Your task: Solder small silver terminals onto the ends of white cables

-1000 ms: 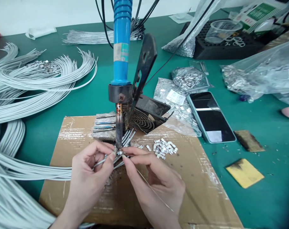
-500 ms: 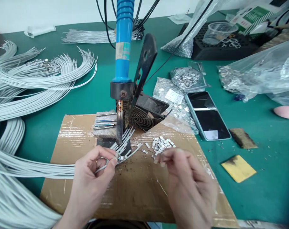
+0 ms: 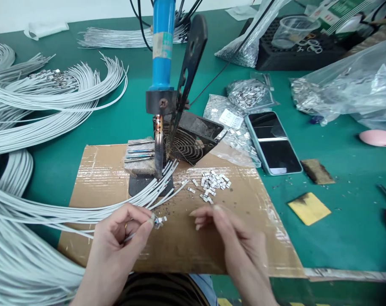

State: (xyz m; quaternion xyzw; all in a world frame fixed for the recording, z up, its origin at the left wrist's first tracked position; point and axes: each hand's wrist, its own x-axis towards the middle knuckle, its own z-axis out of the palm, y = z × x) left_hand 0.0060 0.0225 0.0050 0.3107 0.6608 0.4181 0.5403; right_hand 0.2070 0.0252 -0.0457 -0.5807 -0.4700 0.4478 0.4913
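My left hand is closed, thumb and forefinger pinched on a thin white cable whose length shows under the fingers. Small silvery metal tabs stick out at its fingertips; how they sit on the cable is partly hidden. To the right, over the cardboard, my right hand has its fingers loosely bent and the thumb apart, with nothing seen in them. Beyond it lies a loose pile of small metal tabs. White cables run across the cardboard, their ends below the blue-handled soldering iron.
The iron's dark tip points down in its stand, beside a small fan. Bags of metal parts and a phone lie to the right, near a yellow sponge. Bundled white cables cover the left side.
My left hand has drawn down from the cable ends with its pinched cable. My right hand has moved left and away from the tab pile. The whole view has shifted slightly.
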